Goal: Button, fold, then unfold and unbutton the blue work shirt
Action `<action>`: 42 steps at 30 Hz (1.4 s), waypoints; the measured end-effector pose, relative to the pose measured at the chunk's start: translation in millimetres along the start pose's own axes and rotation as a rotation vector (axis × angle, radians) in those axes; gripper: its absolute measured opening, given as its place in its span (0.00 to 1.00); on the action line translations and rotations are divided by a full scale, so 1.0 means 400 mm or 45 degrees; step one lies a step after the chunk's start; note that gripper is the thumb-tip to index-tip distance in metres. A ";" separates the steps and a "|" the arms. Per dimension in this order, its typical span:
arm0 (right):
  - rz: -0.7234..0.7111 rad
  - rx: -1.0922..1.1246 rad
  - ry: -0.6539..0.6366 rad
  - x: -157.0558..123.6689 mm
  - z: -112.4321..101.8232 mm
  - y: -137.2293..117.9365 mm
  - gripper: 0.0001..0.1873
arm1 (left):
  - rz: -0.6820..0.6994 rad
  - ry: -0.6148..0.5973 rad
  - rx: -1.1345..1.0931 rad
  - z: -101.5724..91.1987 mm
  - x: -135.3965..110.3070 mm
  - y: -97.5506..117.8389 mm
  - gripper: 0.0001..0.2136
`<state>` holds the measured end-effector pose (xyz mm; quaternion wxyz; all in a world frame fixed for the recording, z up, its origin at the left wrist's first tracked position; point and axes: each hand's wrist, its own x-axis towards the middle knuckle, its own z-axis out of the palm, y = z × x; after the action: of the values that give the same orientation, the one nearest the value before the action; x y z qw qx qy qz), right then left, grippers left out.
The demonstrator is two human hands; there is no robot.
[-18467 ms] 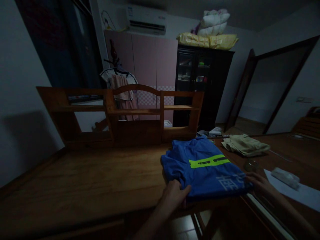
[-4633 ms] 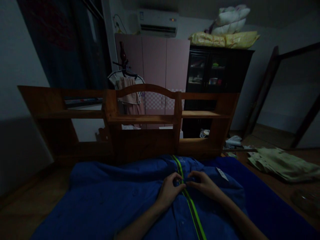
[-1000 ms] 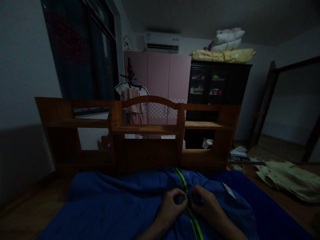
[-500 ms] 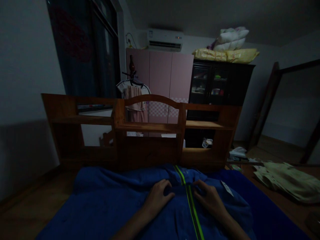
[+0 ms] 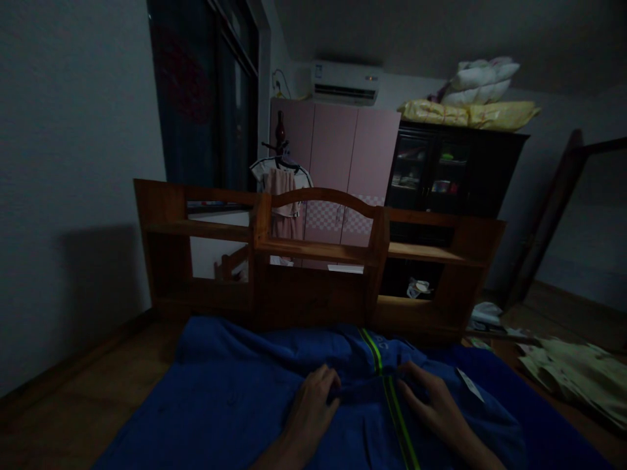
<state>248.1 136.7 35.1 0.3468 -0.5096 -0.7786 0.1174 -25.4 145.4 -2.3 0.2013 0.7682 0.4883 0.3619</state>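
A blue garment (image 5: 235,398) with a yellow-green reflective stripe (image 5: 392,398) lies spread over a wooden surface (image 5: 98,385) in front of me. My left hand (image 5: 313,405) rests on the cloth just left of the stripe, its fingers curled on a fold. My right hand (image 5: 435,405) lies on the cloth just right of the stripe, fingers stretched toward it. A small white tag (image 5: 469,384) sticks up beside my right hand.
A wooden shelf unit (image 5: 318,254) stands along the far edge of the surface. A pale folded garment (image 5: 573,378) lies at the right. Behind are a pink wardrobe (image 5: 343,163), a dark cabinet (image 5: 450,176) with bedding on top, and a window at left.
Both hands have left the stripe's middle and spread apart to either side of it. The view has swung to the left and slightly down.
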 end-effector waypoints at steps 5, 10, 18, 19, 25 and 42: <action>-0.176 -0.086 -0.217 0.051 0.010 -0.103 0.10 | -0.082 0.009 -0.009 0.006 0.009 -0.016 0.05; -0.232 -0.056 -0.340 0.095 0.083 -0.147 0.15 | -0.165 -0.007 -0.179 0.004 0.020 -0.037 0.08; -0.016 0.281 -0.445 0.085 0.161 -0.083 0.09 | -0.142 -0.141 -0.317 -0.020 0.031 -0.059 0.11; 0.007 0.334 -0.452 0.083 0.162 -0.081 0.10 | -0.147 -0.170 -0.331 -0.028 0.033 -0.060 0.12; 0.137 0.584 -0.465 0.086 0.171 -0.081 0.14 | -0.083 -0.418 -0.555 -0.087 0.045 -0.040 0.13; 0.073 0.616 -0.413 0.087 0.189 -0.063 0.14 | -0.019 -0.403 -0.516 -0.071 0.046 -0.043 0.12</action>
<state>172.0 168.6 7.9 0.3258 -0.4085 -0.7585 0.3895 -52.5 168.2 11.6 0.4278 0.7556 0.3737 0.3262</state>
